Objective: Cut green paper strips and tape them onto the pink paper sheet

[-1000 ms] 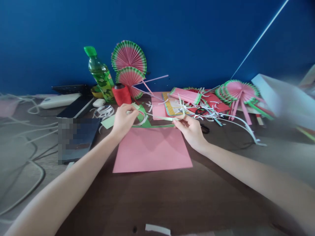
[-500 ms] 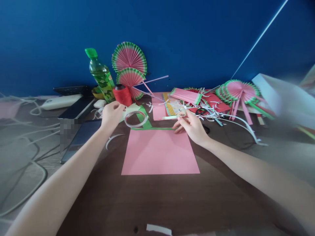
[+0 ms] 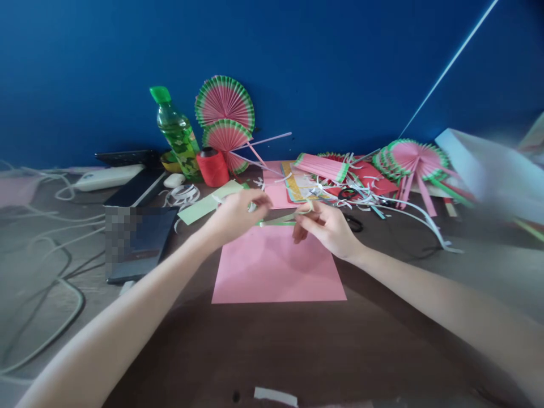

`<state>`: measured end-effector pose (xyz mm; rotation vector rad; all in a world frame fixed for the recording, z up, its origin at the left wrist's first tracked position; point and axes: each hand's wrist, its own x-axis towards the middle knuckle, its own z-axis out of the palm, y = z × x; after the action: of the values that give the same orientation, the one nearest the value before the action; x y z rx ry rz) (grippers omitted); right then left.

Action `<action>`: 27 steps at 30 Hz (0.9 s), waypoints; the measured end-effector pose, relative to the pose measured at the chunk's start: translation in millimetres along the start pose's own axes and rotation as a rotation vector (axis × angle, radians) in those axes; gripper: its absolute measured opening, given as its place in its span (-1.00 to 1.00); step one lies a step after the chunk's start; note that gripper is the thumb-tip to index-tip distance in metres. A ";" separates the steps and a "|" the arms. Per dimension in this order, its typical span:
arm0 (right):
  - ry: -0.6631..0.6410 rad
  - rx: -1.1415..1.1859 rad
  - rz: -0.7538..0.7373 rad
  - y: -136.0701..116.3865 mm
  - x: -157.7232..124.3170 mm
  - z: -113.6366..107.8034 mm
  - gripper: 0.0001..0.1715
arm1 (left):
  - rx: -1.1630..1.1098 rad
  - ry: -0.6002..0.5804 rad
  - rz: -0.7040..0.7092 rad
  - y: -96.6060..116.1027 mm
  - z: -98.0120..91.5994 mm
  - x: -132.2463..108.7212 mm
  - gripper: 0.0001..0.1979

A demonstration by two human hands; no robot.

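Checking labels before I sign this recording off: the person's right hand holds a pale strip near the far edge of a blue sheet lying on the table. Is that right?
Not quite: the head view shows the sheet is pink, not blue. The person's right hand does hold a pale strip near its far edge.

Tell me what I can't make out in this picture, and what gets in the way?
All in the head view:
Pink rectangular paper sheet: its far left corner, behind the left hand.
Left hand: whether its fingers pinch anything, too small and blurred.
Dark flat device with a screen: part of it, masked by pixel blocks.
Large pale box-shaped object, right: its details, blurred.
Pinkish patch, far left: cut off by the left edge.
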<state>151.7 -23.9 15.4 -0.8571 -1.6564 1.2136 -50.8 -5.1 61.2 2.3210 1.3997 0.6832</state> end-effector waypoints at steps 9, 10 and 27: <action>-0.050 0.003 0.016 -7.5 -5.4 8.2 -0.76 | -0.164 -0.135 -0.020 29.5 15.8 -13.6 -0.83; -0.052 0.005 0.016 -7.6 -5.8 8.4 -0.76 | -0.169 -0.136 -0.025 29.1 15.6 -13.2 -0.83; -0.033 0.137 0.072 -3.4 -0.8 6.1 -0.77 | -0.015 -0.172 0.107 14.8 15.2 -9.2 -0.82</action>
<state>146.2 -27.6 17.7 -0.8206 -1.5598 1.3809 -35.1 -20.6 54.2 2.3931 1.1989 0.5077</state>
